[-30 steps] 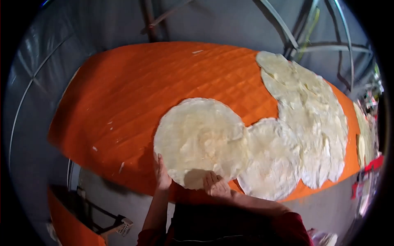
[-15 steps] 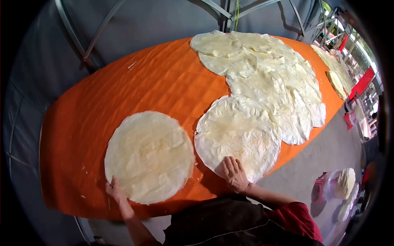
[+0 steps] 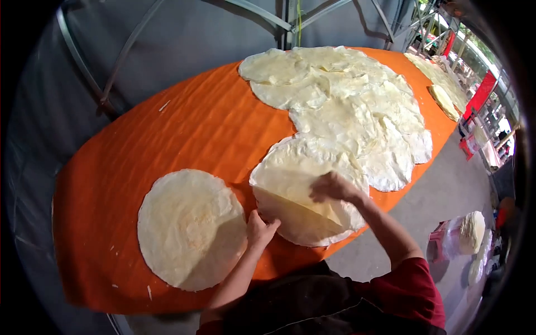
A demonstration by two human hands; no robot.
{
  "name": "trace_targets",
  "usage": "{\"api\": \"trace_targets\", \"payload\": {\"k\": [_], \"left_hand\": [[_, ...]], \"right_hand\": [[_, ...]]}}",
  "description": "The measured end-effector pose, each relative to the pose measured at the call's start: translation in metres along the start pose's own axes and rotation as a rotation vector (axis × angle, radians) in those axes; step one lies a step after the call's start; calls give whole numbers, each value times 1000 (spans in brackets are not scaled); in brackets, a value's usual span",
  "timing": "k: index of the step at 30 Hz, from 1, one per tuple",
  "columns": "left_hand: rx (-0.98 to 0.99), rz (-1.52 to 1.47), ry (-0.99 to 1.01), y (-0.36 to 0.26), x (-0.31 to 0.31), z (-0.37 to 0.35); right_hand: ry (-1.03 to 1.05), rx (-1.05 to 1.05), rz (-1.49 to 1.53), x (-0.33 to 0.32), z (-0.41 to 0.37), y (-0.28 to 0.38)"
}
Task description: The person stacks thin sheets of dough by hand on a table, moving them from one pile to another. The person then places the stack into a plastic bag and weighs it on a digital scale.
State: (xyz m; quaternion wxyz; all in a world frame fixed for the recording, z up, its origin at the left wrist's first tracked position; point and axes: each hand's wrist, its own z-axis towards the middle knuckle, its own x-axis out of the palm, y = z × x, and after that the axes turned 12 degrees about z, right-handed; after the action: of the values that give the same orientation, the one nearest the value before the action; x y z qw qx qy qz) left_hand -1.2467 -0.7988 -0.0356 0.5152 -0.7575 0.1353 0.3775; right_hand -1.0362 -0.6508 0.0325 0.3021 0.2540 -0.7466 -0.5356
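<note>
A thin round flatbread sheet [image 3: 301,229] lies before me on the orange-covered table, with a diagonal fold line running across its front half. My right hand [image 3: 335,188] is over this sheet, its fingers smeared by motion. At the sheet's left edge is my left hand [image 3: 261,229], thumb and fingers apart. Another round flatbread [image 3: 187,223] lies flat to the left of that hand, partly in shadow. Behind the folded sheet, overlapping flatbreads [image 3: 357,117] spread toward the far side of the table.
The orange table cover [image 3: 184,134] carries a few small scraps. Grey fabric and metal poles [image 3: 128,44] stand behind it. On the floor at right, a pink container [image 3: 441,240] stands beside stacked pale sheets [image 3: 472,231]. More flatbreads [image 3: 444,100] lie at the far right end.
My left hand has moved right, from the left flatbread to the edge of the other one. My right hand has moved up and away from me, and a fold now shows in that sheet.
</note>
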Motion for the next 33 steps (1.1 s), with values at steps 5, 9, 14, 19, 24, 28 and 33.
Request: {"api": "trace_targets", "payload": {"k": [5,9,14,19,24,28,33], "left_hand": [[124,432,-34,-26,-6,2],[261,454,-68,-6,6,6],[265,471,-143,-31,-2,1],[365,242,-191,-26,-2,5],[474,234,-204,-20,-2,12],[231,364,-116,-28,-4,11],[115,46,-131,7,15,29]], "right_hand": [[50,-280,-519,-118,-8,78],[-529,-480,-1290,-181,-53,215],[-592,-597,-816,-129,-77,288],[-596,-730,-1575,-74,-58,232],[-668,-293,-2184,-223,-49,287],[-1137,-645,-923,-186,-84,341],[-884,-127,-2182,-96,-66,275]]}}
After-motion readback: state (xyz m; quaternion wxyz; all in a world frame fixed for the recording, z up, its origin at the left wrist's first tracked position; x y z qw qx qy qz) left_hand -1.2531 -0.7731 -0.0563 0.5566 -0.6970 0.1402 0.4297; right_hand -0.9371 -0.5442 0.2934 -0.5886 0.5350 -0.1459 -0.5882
